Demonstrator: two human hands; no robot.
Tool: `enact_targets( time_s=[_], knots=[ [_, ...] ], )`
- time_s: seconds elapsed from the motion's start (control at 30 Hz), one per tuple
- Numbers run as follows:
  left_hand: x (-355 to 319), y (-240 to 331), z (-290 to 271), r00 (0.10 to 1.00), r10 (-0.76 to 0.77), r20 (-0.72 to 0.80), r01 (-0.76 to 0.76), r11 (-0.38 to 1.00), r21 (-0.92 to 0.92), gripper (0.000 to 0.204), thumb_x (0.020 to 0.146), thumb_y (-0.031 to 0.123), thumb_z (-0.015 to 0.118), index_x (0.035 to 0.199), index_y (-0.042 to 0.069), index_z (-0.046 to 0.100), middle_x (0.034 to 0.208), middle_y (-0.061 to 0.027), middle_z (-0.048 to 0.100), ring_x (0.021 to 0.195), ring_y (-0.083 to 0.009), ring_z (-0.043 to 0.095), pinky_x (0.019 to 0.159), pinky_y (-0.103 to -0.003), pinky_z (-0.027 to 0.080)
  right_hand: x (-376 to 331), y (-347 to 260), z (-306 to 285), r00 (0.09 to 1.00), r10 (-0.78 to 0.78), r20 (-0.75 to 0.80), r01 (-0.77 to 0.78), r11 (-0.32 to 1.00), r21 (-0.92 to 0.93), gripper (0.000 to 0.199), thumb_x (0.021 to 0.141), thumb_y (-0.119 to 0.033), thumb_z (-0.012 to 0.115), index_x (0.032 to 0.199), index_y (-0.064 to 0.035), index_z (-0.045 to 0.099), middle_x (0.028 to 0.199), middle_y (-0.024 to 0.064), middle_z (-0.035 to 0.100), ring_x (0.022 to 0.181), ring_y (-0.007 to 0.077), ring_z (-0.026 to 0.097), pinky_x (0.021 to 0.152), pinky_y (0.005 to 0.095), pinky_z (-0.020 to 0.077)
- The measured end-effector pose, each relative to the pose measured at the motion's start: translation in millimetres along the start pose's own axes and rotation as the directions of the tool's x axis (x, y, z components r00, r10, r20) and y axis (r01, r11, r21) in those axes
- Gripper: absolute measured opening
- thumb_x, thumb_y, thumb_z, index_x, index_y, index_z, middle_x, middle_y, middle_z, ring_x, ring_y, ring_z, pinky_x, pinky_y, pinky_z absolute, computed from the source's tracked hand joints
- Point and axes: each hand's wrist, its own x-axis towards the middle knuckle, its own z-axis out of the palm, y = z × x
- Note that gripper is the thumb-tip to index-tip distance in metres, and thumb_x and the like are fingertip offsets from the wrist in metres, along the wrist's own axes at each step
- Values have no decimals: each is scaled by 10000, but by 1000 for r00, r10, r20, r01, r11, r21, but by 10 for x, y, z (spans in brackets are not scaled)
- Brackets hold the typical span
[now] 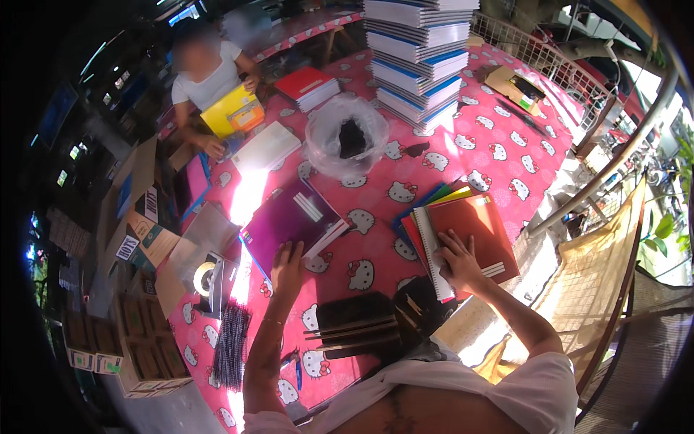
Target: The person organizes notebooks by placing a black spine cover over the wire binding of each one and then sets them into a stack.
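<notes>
My left hand (288, 266) lies with fingers stretched on the near edge of a purple notebook (278, 220). That notebook tops a small stack and has white strips on its cover. To the right, my right hand (461, 262) rests with fingers spread on a red-brown spiral notebook (463, 217). Its thumb is by the spiral edge, partly hidden. Blue, green and yellow covers fan out beneath this notebook. Nearer my body lie a black pad (358, 318) with thin sticks across it and a dark pouch (419, 304) with pencil-like sticks.
A pink cartoon-cat cloth covers the table (405, 192). A tall book stack (419, 65) and a plastic-lined bin (347, 137) stand farther back. At left are a tape dispenser (210, 282), black spiral coils (231, 343) and cardboard boxes (137, 235). A co-worker (210, 83) handles a yellow notebook.
</notes>
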Motion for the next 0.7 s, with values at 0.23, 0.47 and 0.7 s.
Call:
enact_targets(
  time_s=[0.23, 0.47, 0.7],
  knots=[
    [499, -261, -391, 910, -127, 396, 279, 892, -356, 318, 902, 259, 704, 1179, 105, 736, 1112, -144, 663, 1032, -330, 650, 865, -406, 528, 255, -526, -159, 989, 35, -145, 0, 973, 232, 517, 832, -206, 730, 1314, -144, 554, 1460, 146, 472, 1373, 371, 442, 1116, 579, 332],
    [495, -411, -342, 849, -159, 504, 404, 811, -424, 333, 921, 296, 691, 1211, 136, 732, 1099, -150, 640, 1052, -316, 630, 930, -373, 494, 758, -1121, 315, 998, -59, -28, 66, 891, 450, 603, 778, -127, 714, 1346, -56, 523, 1401, 184, 514, 1243, 441, 521, 1022, 483, 460],
    [225, 101, -135, 993, 24, 115, -6, 989, -150, 384, 864, 226, 731, 1223, 94, 702, 1112, -166, 643, 1096, -322, 626, 932, -431, 520, 1956, -1004, 1206, 953, 170, 250, -291, 286, 913, 484, 908, -162, 673, 1340, 8, 537, 1180, 151, 632, 1103, 250, 623, 899, 366, 501]
  ],
)
